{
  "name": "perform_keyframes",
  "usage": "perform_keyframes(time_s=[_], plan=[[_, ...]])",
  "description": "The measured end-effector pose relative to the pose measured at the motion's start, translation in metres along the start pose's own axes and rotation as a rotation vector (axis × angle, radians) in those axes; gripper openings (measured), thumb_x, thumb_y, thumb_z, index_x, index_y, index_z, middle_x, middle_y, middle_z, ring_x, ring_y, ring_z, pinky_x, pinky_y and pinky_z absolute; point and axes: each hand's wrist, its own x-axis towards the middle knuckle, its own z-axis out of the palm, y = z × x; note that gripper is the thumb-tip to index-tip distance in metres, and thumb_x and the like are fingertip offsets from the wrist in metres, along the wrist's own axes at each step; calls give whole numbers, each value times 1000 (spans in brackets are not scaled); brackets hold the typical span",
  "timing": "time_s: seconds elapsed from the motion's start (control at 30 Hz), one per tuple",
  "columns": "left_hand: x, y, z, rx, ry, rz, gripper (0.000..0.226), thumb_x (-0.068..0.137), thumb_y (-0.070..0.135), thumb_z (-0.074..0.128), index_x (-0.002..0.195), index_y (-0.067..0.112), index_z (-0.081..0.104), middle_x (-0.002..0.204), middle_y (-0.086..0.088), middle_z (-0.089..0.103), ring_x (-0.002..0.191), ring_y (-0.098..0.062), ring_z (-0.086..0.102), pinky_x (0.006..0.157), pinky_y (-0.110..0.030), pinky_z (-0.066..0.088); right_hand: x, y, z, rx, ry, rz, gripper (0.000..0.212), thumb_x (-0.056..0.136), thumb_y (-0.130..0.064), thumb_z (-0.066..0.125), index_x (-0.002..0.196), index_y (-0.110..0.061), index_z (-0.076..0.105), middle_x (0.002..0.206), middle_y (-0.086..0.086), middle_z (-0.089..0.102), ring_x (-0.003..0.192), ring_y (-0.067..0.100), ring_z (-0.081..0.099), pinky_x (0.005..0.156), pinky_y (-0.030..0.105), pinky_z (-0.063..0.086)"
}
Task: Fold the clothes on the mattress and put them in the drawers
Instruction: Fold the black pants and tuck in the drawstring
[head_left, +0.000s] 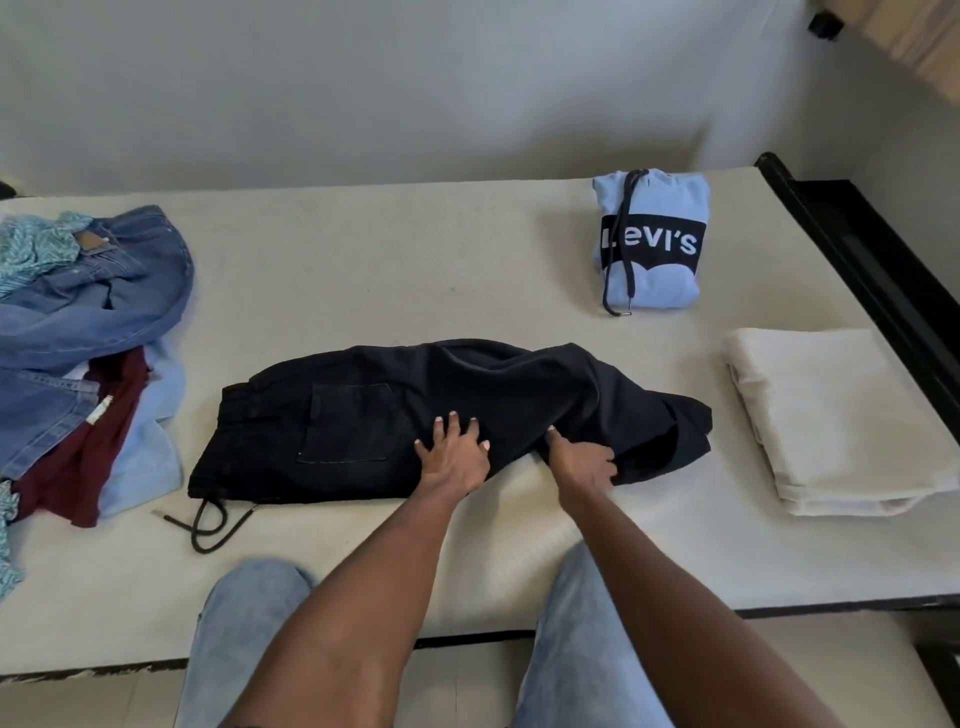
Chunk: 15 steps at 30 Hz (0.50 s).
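Black drawstring pants (363, 415) lie across the middle of the bare cream mattress (395, 260), waistband to the left and legs bunched to the right. My left hand (456, 455) presses flat on the pants near the back pocket, fingers spread. My right hand (582, 457) pinches the near edge of the pant leg. A folded light-blue Levi's hoodie (652, 244) sits at the back right. A folded cream garment (836, 421) lies at the right edge.
A heap of unfolded clothes (88, 322) covers the mattress's left end: blue denim, a maroon piece, light-blue cloth and a teal patterned item. The black bed frame (878, 270) runs along the right side. My knees in light jeans stand at the near edge.
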Motion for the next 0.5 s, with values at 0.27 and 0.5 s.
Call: perform_keyframes(time_s=[0.27, 0.5], plan=[[6, 0, -15, 21, -182, -77, 57, 105, 41, 30, 156, 35, 5, 164, 2, -11, 151, -26, -10, 112, -69, 15, 24, 2, -50, 140, 243, -378, 21, 78, 8, 42, 91, -7, 48, 86, 12, 56, 82, 32, 54, 67, 36, 39], [6, 6, -17, 59, -195, -90, 58, 105, 36, 32, 156, 33, 5, 164, -1, -11, 151, -28, -10, 111, -71, 17, 92, -77, -183, -778, 395, -863, 26, 77, 2, 44, 75, -12, 66, 88, 14, 71, 79, 33, 54, 84, 36, 26]])
